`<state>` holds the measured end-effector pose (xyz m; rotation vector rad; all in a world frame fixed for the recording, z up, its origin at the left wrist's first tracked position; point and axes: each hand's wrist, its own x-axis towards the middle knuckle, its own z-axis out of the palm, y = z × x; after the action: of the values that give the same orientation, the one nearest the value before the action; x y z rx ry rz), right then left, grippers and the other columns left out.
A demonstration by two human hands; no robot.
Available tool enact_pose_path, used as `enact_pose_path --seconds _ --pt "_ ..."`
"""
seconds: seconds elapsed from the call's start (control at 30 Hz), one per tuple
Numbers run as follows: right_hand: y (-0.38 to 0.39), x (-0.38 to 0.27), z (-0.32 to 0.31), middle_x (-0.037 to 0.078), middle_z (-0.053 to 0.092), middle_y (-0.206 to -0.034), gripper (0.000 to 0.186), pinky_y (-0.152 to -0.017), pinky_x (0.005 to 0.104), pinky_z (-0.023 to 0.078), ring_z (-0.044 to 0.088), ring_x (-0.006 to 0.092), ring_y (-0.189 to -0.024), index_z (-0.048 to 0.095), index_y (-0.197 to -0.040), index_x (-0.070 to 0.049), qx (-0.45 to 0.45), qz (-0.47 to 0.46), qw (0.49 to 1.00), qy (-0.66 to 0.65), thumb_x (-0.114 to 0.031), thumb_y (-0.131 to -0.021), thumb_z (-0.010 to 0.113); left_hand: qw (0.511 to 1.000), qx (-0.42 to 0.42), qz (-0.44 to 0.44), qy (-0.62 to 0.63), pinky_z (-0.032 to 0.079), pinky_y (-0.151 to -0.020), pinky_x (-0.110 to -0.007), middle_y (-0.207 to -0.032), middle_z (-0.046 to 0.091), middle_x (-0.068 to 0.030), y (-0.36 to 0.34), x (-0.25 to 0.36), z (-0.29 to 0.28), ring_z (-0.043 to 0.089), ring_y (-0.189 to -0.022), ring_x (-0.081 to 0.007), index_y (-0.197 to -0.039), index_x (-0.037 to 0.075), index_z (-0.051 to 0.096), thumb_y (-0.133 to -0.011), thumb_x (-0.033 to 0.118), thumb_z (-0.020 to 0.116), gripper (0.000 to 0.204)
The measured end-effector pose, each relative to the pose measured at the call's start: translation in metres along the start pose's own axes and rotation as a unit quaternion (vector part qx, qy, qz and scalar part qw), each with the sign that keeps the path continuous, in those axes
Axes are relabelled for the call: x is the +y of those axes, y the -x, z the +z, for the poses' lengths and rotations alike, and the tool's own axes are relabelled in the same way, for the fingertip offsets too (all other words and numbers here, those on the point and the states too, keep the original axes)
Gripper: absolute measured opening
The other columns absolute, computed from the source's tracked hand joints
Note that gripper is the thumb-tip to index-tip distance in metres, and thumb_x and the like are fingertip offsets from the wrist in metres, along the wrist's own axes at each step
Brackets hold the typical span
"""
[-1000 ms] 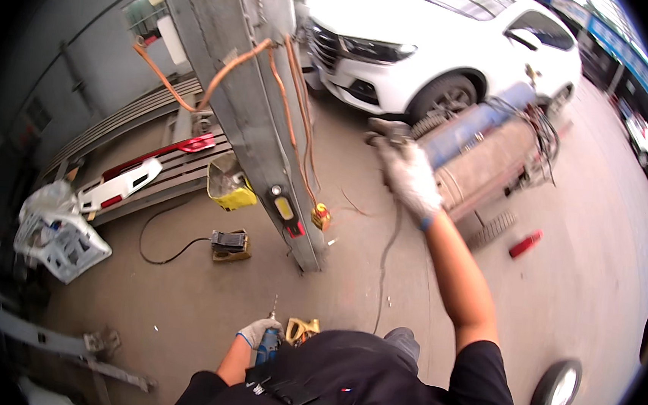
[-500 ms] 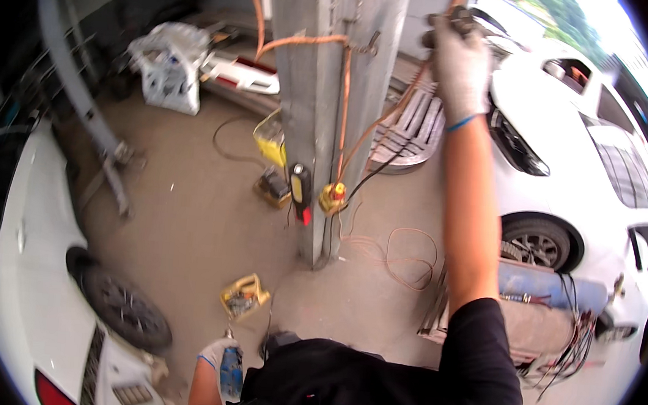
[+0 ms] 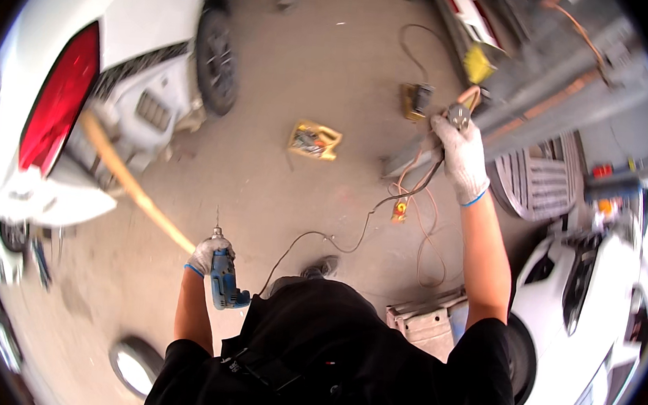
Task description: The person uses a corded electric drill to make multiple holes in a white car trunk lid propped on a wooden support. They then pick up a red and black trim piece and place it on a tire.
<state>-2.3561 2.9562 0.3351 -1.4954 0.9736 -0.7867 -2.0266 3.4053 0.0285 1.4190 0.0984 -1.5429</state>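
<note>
My left hand (image 3: 206,256), in a pale work glove, is closed around a blue electric drill (image 3: 224,277) with a thin bit pointing away from me. A long wooden pole (image 3: 138,197) runs from beside the white car's rear to this hand; whether the hand touches it I cannot tell. My gloved right hand (image 3: 463,156) is raised beside the steel pillar (image 3: 533,112) and grips a grey power plug (image 3: 459,116). A dark power cord (image 3: 336,243) hangs from it and curves back toward the drill. Below the hand is a yellow socket (image 3: 399,211) on an orange cable.
A yellow tool carrier (image 3: 315,140) with tools stands on the floor ahead. A white car with a red tail light (image 3: 61,98) is at the left, another white car (image 3: 589,299) at the right. A loose wheel (image 3: 136,365) lies at lower left; a ribbed metal panel (image 3: 537,177) is beyond the pillar.
The view has swung left. My right hand has come down from high up beside the pillar and now shows the plug. The drill stays in my left hand, which has moved forward.
</note>
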Motion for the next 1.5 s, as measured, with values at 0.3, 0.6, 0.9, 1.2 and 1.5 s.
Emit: enact_pose_path --seconds 0.3,0.6,0.9,1.2,1.5 --pt "0.054 0.191 0.146 -0.001 0.059 -0.071 0.009 -0.046 0.0272 0.041 0.051 0.0083 -0.052 0.068 -0.097 -0.005 -0.051 0.062 0.995 0.054 -0.013 -0.092 0.067 0.979 0.159 0.008 0.126 0.060 -0.064 -0.046 -0.080 0.068 -0.0169 0.162 -0.164 -0.149 0.068 -0.068 -0.0296 -0.091 0.003 0.062 -0.081 0.016 0.069 0.019" --pt "0.024 0.475 0.268 0.002 0.066 -0.079 0.016 -0.047 0.0275 0.041 0.056 0.0109 -0.057 0.069 -0.106 -0.009 0.027 0.217 0.975 0.037 -0.021 -0.097 0.063 0.919 0.333 -0.147 0.152 0.059 -0.058 -0.043 -0.077 0.067 -0.0164 0.170 -0.336 -0.285 0.067 -0.062 -0.0286 -0.091 0.000 0.060 -0.079 0.015 0.069 0.021" --pt "-0.005 0.505 0.259 0.004 0.070 -0.091 0.031 -0.064 0.0322 0.051 0.063 0.0140 -0.076 0.071 -0.105 -0.007 -0.103 0.195 0.922 0.320 -0.035 -0.101 0.058 0.920 0.357 -0.154 0.056 0.055 -0.055 -0.039 -0.077 0.066 -0.0136 0.004 -0.405 -0.345 0.063 -0.061 -0.0237 -0.094 -0.001 0.062 -0.078 0.015 0.070 0.024" --pt "-0.008 0.611 0.490 0.007 0.072 -0.096 0.038 -0.081 0.0334 0.051 0.066 0.0206 -0.089 0.069 -0.103 -0.004 -0.155 -0.202 0.964 0.082 -0.040 -0.101 0.057 0.878 0.363 -0.106 -0.294 0.052 -0.072 -0.041 -0.089 0.073 -0.0201 -0.206 -0.451 -0.406 0.068 -0.078 -0.0264 -0.100 -0.007 0.072 -0.089 0.041 0.061 0.051" --pt "0.003 0.871 0.500 0.027 0.070 -0.109 0.047 -0.092 0.0440 0.052 0.065 0.0416 -0.111 0.070 -0.110 0.004 -0.215 0.123 0.886 0.393 -0.032 -0.084 0.059 0.763 0.462 -0.148 -0.428 0.053 -0.089 -0.043 -0.108 0.074 -0.0188 -0.299 -0.578 -0.418 0.068 -0.106 -0.0337 -0.119 0.004 0.069 -0.087 0.045 0.068 0.052"
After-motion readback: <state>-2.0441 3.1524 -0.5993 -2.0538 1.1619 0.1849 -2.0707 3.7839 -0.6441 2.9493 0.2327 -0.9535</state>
